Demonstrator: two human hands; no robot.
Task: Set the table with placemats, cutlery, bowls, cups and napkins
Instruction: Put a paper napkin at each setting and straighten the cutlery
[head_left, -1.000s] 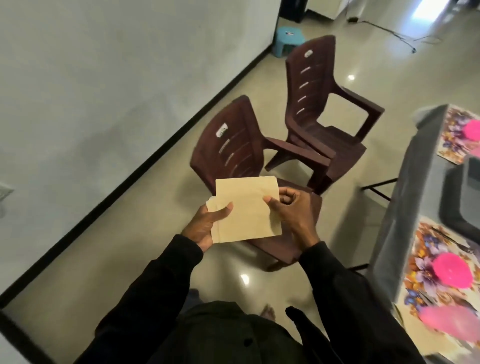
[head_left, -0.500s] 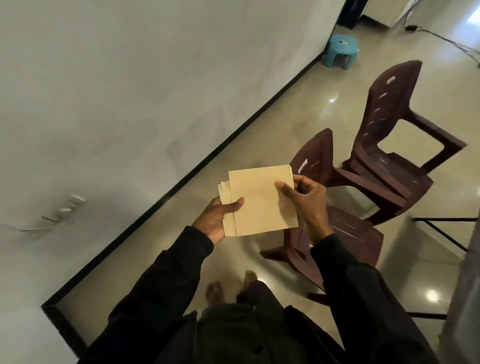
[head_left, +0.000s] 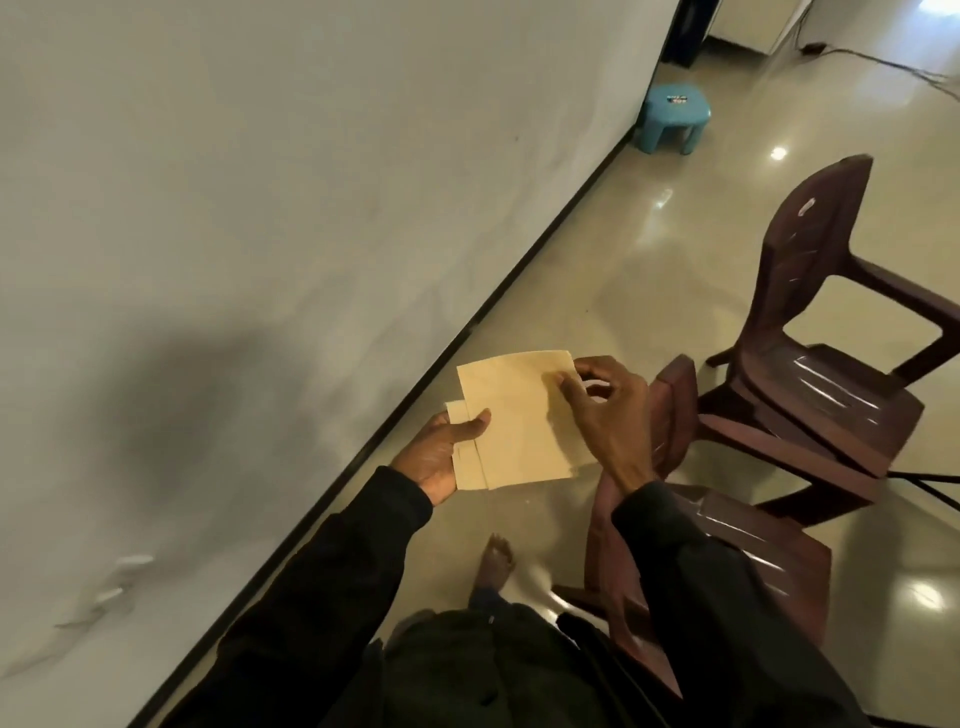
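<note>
Several napkins, count unclear | left hand grips | right hand pinches corner

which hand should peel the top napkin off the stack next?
Right. The right hand pinches the top napkin at its upper right corner, while the left hand grips the stack at its left edge, thumb on top, steadying the other sheets.
</note>
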